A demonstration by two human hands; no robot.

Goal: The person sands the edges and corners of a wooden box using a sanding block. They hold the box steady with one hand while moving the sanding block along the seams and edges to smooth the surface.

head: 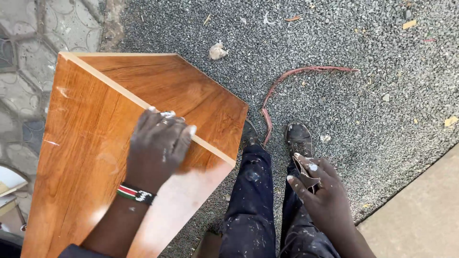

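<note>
The left hand [158,145] rests flat, fingers [167,114] together, on the orange-brown wood-grain laminate cabinet [86,143] at 9 o'clock. The right hand [320,186] pinches a small worn sandpaper scrap [305,174] at 4 o'clock.

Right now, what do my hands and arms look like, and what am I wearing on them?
Both hands are bare and dusted with pale powder and whitish specks. The left hand has a beaded wristband in red, white, green and black stripes at the wrist, and a dark sleeve edge shows near the elbow. The right hand wears nothing; its forearm is bare as far as the picture shows.
</note>
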